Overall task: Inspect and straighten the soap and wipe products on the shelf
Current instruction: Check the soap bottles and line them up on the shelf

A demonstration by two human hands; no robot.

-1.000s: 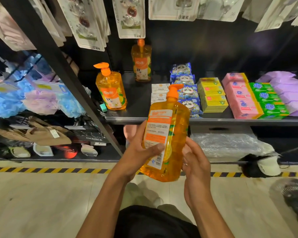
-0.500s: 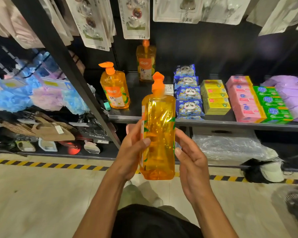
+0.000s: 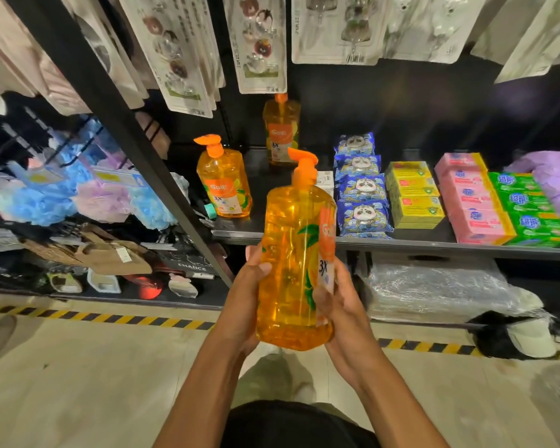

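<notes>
Holding: both hands clasp the soap bottle (image 3: 291,270); the left hand (image 3: 240,305) curls round its left side, the right hand (image 3: 340,318) wraps its right side and label.
Bottle place: in mid-air just before the shelf (image 3: 401,245) edge, apart from it.
Risk: the smooth, full-looking bottle could slip down through the palms if either grip loosens; its pump could knock the shelf edge on return.
Long axis: near upright; pump spout (image 3: 299,155) points left, label faces right.

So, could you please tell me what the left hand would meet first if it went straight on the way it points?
Probably the shelf's front edge, right of the black upright: the left hand, gripping the orange soap bottle, points up towards it. Depth is unclear.
</notes>
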